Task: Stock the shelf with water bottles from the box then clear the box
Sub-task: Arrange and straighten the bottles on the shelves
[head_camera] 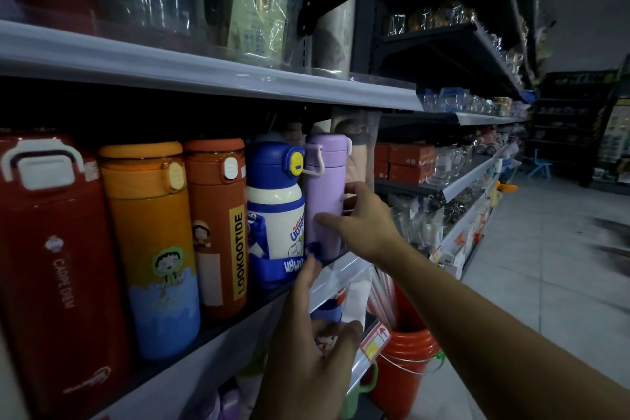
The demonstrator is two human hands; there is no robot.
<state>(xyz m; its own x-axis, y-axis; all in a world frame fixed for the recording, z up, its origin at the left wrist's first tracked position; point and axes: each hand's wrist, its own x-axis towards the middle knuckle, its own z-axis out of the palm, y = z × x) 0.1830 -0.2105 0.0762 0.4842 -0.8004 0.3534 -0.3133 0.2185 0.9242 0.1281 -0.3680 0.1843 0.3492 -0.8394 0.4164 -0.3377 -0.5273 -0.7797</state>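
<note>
Editor: Where are we, and what carries the goods?

Photographer: A dim shop aisle with a pale tiled floor [545, 283]. Grey metal shelving runs along the left side into the distance. The middle shelf [191, 372] bears a row of upright drink bottles. An orange bucket [405, 361] stands on the floor below, near a yellow-and-red price tag [375, 339] clipped to a lower rail. Farther down the aisle sit red boxes [409, 160] and glass mugs [446, 160].

Editor: Any writing legible?

Photographer: The red bottle [51, 266] at far left reads "CARPE DIEM". The orange bottle [150, 249] beside it shows a cartoon child in a green hood above a blue base. The rust-coloured bottle [218, 225] carries a yellow strip, "LOOKOOTIDE". The blue-and-white bottle [272, 208] shows "ULTR", the rest hidden.

Editor: And the hands?

Photographer: The right grip [361, 218], arm stretched in from the lower right, is wrapped round the purple bottle [324, 181], thumb across the front, fingers round the far side. That bottle stands upright at the right end of the row, touching the blue-and-white one, its base at the shelf's front edge. The left grip [306, 334] reaches up from below, forefinger raised to the blue strap [312, 247] at the foot of the blue-and-white bottle, thumb spread wide. Whether its curled fingers hold anything, I cannot tell.
</note>
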